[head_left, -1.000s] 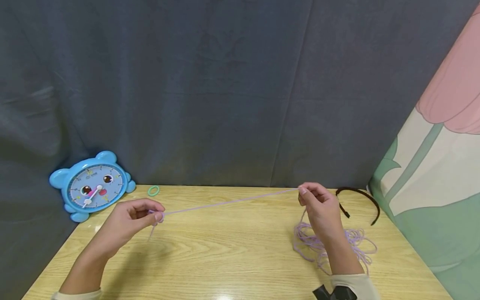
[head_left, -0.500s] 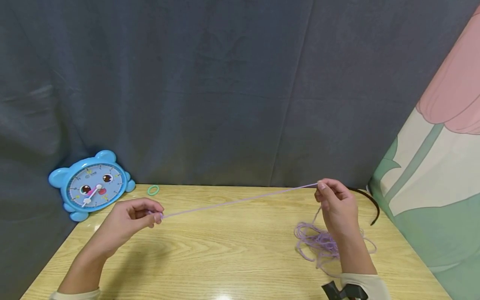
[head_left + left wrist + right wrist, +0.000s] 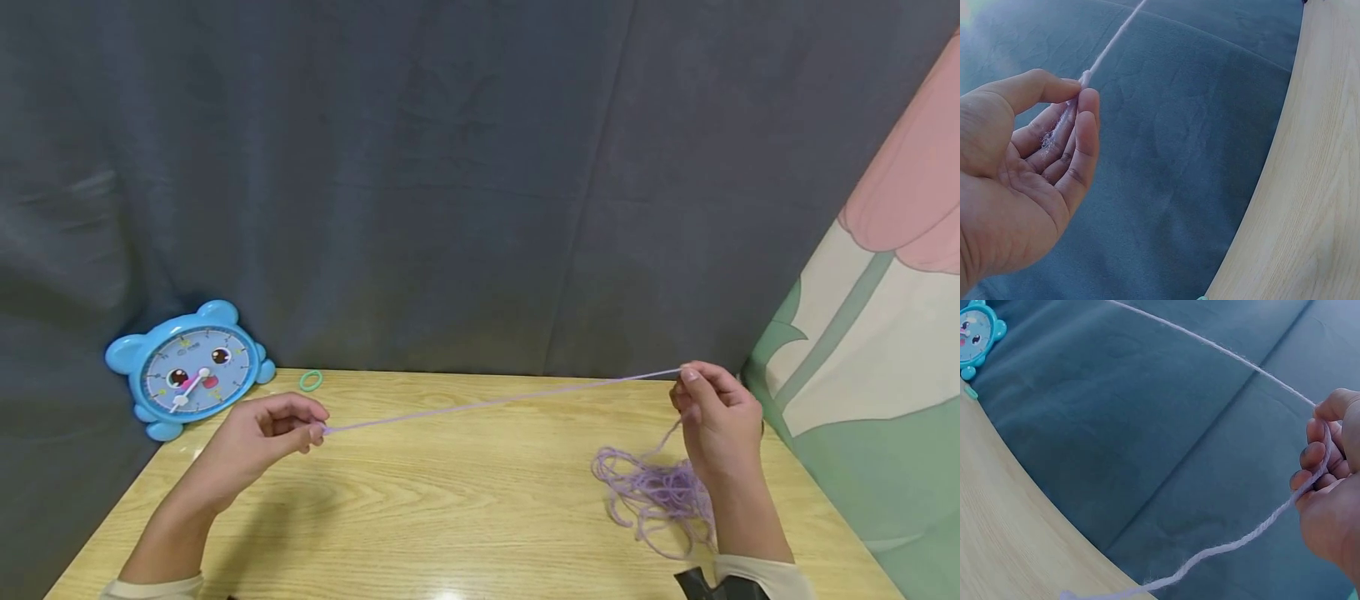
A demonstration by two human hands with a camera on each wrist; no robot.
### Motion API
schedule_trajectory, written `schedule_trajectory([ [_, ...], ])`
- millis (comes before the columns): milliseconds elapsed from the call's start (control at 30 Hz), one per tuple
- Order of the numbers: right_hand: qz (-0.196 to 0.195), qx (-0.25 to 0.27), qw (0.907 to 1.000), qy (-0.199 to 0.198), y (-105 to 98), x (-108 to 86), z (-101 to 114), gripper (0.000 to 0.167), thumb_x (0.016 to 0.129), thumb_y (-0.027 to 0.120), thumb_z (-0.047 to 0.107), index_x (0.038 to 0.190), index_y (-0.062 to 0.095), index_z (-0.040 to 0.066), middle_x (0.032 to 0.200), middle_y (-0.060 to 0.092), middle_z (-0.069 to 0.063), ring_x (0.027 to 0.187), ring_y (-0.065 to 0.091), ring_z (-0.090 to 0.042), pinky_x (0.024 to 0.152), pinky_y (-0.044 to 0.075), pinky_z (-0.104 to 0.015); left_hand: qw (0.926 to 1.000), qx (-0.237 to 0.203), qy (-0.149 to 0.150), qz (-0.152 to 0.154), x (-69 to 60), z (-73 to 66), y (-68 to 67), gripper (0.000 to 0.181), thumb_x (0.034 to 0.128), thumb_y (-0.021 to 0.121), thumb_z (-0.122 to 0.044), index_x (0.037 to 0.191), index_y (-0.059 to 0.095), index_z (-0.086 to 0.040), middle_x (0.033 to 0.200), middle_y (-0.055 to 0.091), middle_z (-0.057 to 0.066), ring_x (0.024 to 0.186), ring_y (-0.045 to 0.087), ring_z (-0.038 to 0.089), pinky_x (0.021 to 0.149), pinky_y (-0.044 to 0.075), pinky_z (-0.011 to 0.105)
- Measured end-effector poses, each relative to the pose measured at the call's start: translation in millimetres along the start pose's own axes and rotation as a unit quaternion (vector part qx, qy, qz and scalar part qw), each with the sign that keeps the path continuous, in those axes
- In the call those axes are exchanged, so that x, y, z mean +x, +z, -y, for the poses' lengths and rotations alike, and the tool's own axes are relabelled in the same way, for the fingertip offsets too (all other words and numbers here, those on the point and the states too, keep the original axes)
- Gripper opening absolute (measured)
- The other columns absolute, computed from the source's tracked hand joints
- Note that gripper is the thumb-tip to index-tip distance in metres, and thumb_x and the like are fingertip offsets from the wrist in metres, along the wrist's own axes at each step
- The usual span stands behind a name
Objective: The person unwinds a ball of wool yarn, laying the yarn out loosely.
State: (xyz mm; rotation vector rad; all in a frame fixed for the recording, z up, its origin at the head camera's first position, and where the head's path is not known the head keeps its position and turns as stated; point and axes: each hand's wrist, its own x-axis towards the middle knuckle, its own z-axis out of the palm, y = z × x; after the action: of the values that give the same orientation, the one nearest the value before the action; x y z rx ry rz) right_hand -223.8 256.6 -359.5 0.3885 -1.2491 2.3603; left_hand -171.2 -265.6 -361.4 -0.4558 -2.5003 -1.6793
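A lilac strand of yarn is stretched taut above the table between both hands, rising toward the right. My left hand pinches one part of it between thumb and fingertips; in the left wrist view a small knot or loop shows at the pinch and a frayed end lies against the fingers. On the right, my right hand pinches the strand between thumb and index finger. From that hand the yarn runs slack across the palm, down to a loose tangled heap of yarn on the table, partly behind the right forearm.
A blue bear-shaped clock leans against the dark curtain at the back left of the wooden table. Beside it lies a small green ring. A wall with a painted flower borders the right side.
My right hand has moved to the right, lengthening the taut span of yarn; it now covers the black headband seen earlier. The left hand has stayed nearly in place.
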Motion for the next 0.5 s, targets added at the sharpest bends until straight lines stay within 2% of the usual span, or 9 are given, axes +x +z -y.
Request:
schedule_trajectory([
  [200,0.003,0.021,0.9995,-0.022,-12,1.6,8,0.026,0.101,0.05,-0.013,0.09,0.072,-0.003,0.074,0.067,-0.006,0.066,0.059,-0.013,0.06,0.05,-0.019,1.0,-0.004,-0.001,0.002,0.4,0.7,-0.2,0.02,0.0968,0.07,-0.006,0.113,0.067,0.005,0.092,0.073,-0.007,0.08,0.069,0.008,0.072,0.059,0.022],
  [500,-0.042,0.066,0.9964,-0.034,-21,5.3,17,0.024,0.099,0.051,-0.016,0.086,0.07,-0.008,0.071,0.068,-0.011,0.062,0.059,-0.016,0.057,0.047,-0.022,0.9997,-0.012,-0.021,0.004,0.2,-1.6,-0.5,0.022,0.0957,0.072,-0.008,0.114,0.069,0.004,0.099,0.075,-0.005,0.087,0.073,0.006,0.079,0.062,0.022],
])
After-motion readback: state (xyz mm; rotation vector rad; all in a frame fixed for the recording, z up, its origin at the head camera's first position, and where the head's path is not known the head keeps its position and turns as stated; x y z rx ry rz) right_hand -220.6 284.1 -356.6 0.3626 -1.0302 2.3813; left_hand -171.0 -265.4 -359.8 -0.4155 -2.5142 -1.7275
